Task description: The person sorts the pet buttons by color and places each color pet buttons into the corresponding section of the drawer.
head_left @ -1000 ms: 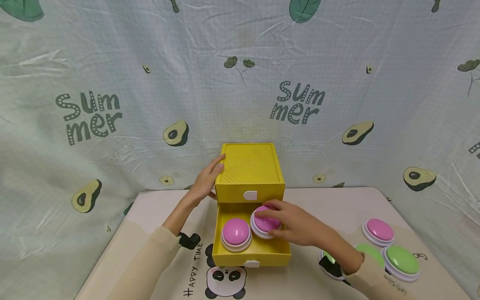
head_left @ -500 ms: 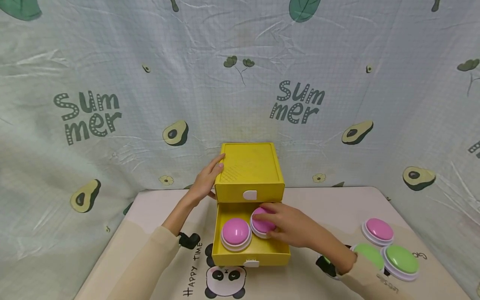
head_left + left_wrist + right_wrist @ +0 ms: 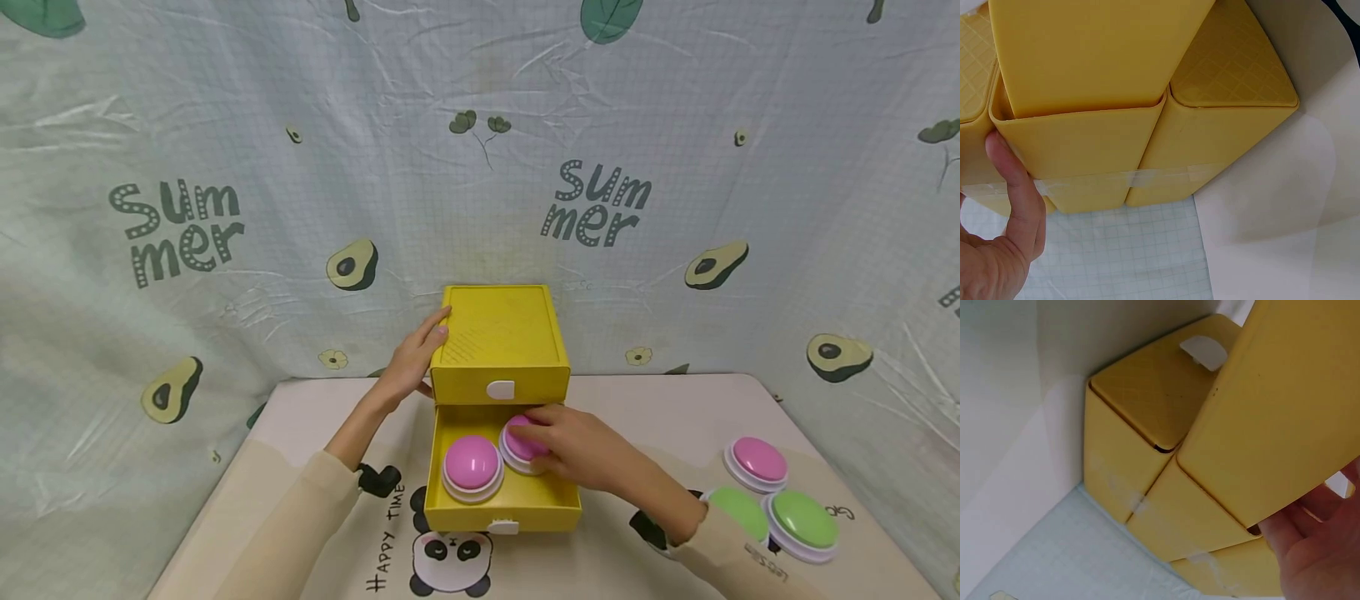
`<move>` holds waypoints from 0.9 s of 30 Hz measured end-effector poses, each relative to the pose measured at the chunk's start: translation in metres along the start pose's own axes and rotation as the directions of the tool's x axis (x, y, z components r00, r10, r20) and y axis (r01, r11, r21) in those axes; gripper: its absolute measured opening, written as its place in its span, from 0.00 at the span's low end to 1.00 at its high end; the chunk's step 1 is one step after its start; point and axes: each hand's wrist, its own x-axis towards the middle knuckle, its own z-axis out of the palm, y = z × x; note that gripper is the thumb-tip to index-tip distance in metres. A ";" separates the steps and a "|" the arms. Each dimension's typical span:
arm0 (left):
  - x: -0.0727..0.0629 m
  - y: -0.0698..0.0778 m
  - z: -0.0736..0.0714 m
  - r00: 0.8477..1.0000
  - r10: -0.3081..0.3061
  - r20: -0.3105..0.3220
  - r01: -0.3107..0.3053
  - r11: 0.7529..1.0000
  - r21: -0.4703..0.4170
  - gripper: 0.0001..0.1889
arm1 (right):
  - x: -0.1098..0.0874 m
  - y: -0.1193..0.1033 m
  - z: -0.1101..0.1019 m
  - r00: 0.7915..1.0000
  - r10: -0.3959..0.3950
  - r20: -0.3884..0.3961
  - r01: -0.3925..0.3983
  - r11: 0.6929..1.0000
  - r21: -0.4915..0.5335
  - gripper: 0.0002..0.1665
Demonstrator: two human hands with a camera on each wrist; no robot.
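A yellow drawer cabinet (image 3: 501, 325) stands at the back of the table, one drawer (image 3: 536, 510) pulled out below its top level. Inside, a pink dome push button (image 3: 472, 463) with a white base sits at the left. My right hand (image 3: 588, 450) reaches over the drawer's right side and holds a second pink push button (image 3: 519, 448) by its edges, near the drawer's back. In the right wrist view, the drawer wall (image 3: 1285, 400) hides that button. Fingers extended, my left hand (image 3: 408, 362) rests along the cabinet's left side; the left wrist view shows a finger (image 3: 1019, 187) against it.
On the table's right lie another pink push button (image 3: 759, 459) and green ones (image 3: 804, 518), partly behind my right forearm. A printed curtain (image 3: 480, 200) hangs close behind the cabinet. Clear tape (image 3: 1085, 181) runs across the cabinet's levels.
The right hand and the pink push button in it have shifted slightly left and toward the back of the drawer. The left hand, cabinet and other buttons stay as they were.
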 end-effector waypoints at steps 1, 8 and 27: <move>0.000 0.000 0.000 1.000 0.004 -0.003 -0.004 1.000 0.001 0.30 | 0.000 0.000 0.000 1.000 -0.006 -0.019 0.006 1.000 0.002 0.23; -0.002 0.000 0.001 1.000 0.028 -0.013 -0.028 1.000 -0.004 0.30 | -0.002 0.000 0.000 0.985 -0.036 -0.167 0.034 0.999 -0.017 0.11; -0.015 0.027 -0.002 1.000 -0.011 0.019 0.011 1.000 0.003 0.30 | 0.009 -0.002 0.007 0.962 0.032 -0.273 -0.050 0.997 -0.060 0.09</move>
